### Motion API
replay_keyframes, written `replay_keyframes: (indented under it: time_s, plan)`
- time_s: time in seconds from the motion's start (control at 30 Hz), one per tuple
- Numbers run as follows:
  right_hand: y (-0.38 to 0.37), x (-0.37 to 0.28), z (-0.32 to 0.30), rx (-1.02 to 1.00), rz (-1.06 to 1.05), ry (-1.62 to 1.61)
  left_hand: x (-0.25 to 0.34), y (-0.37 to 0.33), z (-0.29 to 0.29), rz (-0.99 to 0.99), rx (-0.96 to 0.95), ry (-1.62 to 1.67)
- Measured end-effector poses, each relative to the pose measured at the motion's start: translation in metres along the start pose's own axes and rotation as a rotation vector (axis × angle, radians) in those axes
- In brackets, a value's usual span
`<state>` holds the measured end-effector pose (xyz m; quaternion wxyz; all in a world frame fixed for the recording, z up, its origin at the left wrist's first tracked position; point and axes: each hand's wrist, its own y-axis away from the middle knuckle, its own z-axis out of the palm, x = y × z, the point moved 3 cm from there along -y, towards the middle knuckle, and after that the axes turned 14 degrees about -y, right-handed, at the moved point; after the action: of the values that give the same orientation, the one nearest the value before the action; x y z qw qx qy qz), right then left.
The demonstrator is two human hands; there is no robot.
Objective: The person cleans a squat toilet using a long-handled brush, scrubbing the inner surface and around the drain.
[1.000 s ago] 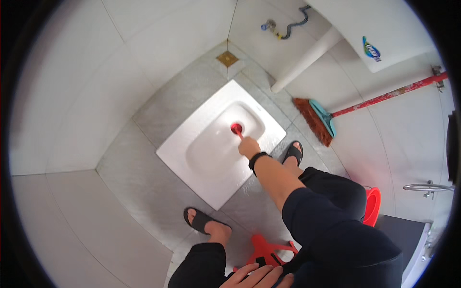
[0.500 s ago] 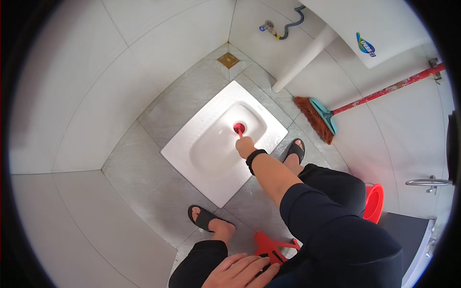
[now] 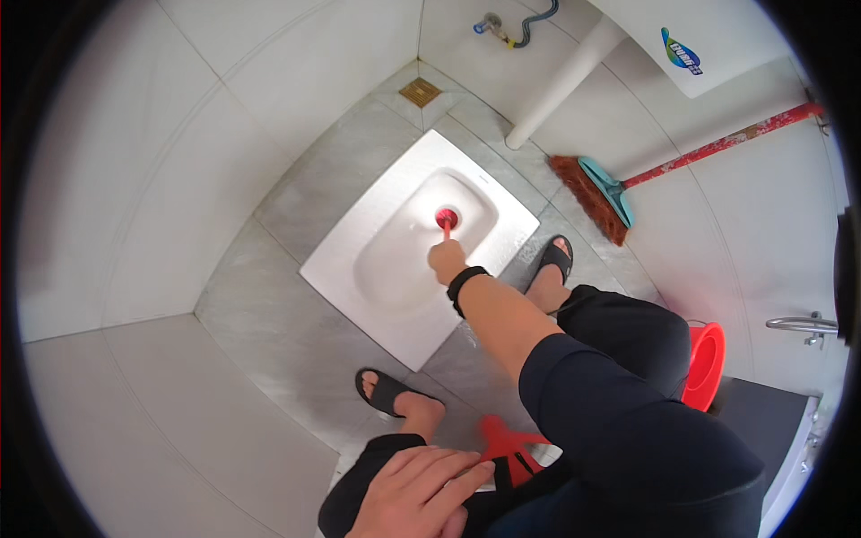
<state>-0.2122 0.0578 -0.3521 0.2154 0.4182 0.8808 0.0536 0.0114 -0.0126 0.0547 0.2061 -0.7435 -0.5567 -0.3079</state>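
Note:
My right hand [image 3: 447, 260] is closed around the handle of a red-handled tool [image 3: 447, 230]. Its red head reaches into the round drain hole of a white squat toilet [image 3: 377, 296]; most of the head is hidden, so its kind does not show. A black band circles my right wrist. My left hand [image 3: 421, 491] lies over my bent left leg, fingers stretched out and holding nothing. Just beyond its fingertips, a red plastic object [image 3: 507, 441] with dark slots shows between my legs, partly covered.
A broom [image 3: 596, 199] with brown bristles and a red pole leans along the right wall. A red bucket [image 3: 708, 363] stands beside my right leg. A white pipe [image 3: 565, 85] runs down near the back corner, by a square floor drain [image 3: 420, 91]. Grey tiles surround the toilet.
The view has shifted slightly, so the toilet sits higher in the picture. My right hand is a little farther from the drain hole, showing more handle. My left hand has moved slightly left.

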Motion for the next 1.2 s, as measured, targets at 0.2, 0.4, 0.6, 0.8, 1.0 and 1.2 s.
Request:
replay_keyframes:
  time_s: [0.2, 0.4, 0.6, 0.8, 1.0, 1.2]
  plan:
    - [0.019, 0.132, 0.015, 0.053, 0.410, -0.388, 0.007, -0.025, 0.010, 0.094, 0.139, 0.105]
    - [0.069, 0.013, 0.000, 0.246, 0.636, -0.823, 0.000, -0.003, -0.008, -0.041, 0.328, 0.136]
    - [0.033, 0.195, -0.033, 0.158, 0.388, -0.234, 0.005, -0.034, -0.031, -0.273, 0.582, 0.455]
    - [0.047, 0.056, -0.029, 0.108, 0.809, -1.021, -0.050, -0.007, -0.042, -0.443, 1.093, 0.576]
    - [0.071, 0.045, -0.001, 0.223, 0.695, -0.885, -0.066, -0.014, -0.053, -0.403, 1.231, 0.894]
    - [-0.002, 0.151, 0.004, 0.211, 0.460, -0.535, -0.074, -0.019, -0.040, -0.476, 1.205, 1.115]
